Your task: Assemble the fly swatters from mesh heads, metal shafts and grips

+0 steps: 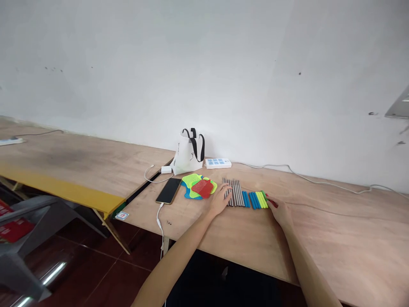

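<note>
A row of thin grey rods (237, 194) lies side by side on the wooden table. My left hand (219, 201) rests at the row's left end, its fingers stretched out over the rods. To the right of the rods are several blue foam-like sticks (254, 200), then yellow-green sticks (261, 200) and a darker green one (264, 195). At the right end of this row my right hand (281, 212) pinches a red stick (271, 201), mostly covered by the fingers.
Left of my left hand lie overlapping mesh pieces (203, 188) in red, yellow-green and blue. Beyond them are a phone (168, 190) on a white cable, a white bag (187, 157) with black handles, a charger (166, 169) and a power strip (218, 163). A gap separates the left table (96, 157).
</note>
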A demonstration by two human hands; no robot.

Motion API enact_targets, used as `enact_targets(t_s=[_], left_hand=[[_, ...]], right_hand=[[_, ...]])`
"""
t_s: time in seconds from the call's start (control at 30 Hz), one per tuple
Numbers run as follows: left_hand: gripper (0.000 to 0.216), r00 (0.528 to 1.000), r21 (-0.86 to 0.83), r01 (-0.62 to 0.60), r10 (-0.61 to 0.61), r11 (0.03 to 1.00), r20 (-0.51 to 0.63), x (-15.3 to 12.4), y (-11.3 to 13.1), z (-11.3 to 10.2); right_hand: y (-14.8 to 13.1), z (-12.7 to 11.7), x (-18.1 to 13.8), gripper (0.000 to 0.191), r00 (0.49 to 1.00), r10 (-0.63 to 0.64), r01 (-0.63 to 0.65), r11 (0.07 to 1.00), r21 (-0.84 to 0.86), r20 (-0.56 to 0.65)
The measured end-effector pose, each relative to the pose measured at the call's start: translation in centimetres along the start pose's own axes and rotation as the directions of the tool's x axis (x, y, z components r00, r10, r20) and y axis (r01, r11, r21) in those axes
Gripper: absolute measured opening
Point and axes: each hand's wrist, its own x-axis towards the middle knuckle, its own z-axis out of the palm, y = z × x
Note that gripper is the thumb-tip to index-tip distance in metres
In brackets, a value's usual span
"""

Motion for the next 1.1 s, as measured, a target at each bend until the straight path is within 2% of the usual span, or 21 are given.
enact_targets(t_s=[0.1, 0.23, 0.4, 0.47, 0.57, 0.63, 0.83, 1.0, 1.1], left_hand=[[0.025, 0.999, 0.057, -0.013, 0.016, 0.998, -0.039, 0.1, -0.1, 0.0], [0.025, 0.993, 0.222, -0.025, 0.050, 0.975, -0.109, 0.4, -0.6, -0.7], [0.026, 0.977, 0.471, 0.150, -0.057, 0.869, -0.206, 0.4, -2.3, -2.8], [0.037, 0.965, 0.527, 0.235, -0.132, 0.816, -0.226, 0.1, -3.4, -3.5], [0.078, 0.933, 0.541, 0.360, -0.281, 0.760, -0.227, -0.3, -4.9, -4.1], [0.087, 0.921, 0.540, 0.390, -0.331, 0.746, -0.207, -0.5, -5.5, -4.2], [0.067, 0.943, 0.548, 0.332, -0.291, 0.768, -0.163, -0.5, -5.4, -4.4], [0.060, 0.931, 0.522, 0.364, -0.304, 0.771, -0.201, -0.3, -4.9, -4.5], [0.063, 0.917, 0.495, 0.399, -0.318, 0.772, -0.242, -0.2, -4.7, -4.6]], right_hand=[[-0.1, -0.2, 0.1, 0.042, 1.000, -0.008, 0.008, 0.999, -0.041, 0.008], [-0.1, -0.4, -0.1, 0.045, 1.000, 0.010, -0.013, 0.996, -0.091, -0.029], [0.1, -0.3, -0.3, 0.050, 0.994, 0.072, -0.082, 0.989, -0.127, -0.082], [0.2, -0.2, -0.3, 0.051, 0.992, 0.091, -0.102, 0.986, -0.134, -0.085], [0.1, -0.2, -0.3, 0.051, 0.992, 0.102, -0.113, 0.983, -0.142, -0.081], [0.0, -0.3, -0.2, 0.051, 0.992, 0.105, -0.115, 0.982, -0.148, -0.077], [-0.8, -0.7, -0.4, 0.049, 0.993, 0.101, -0.111, 0.979, -0.170, -0.064], [-1.6, -0.8, -0.9, 0.051, 0.996, 0.072, -0.082, 0.977, -0.199, -0.056], [-2.0, -0.7, -1.1, 0.052, 0.995, 0.080, -0.091, 0.972, -0.218, -0.059]])
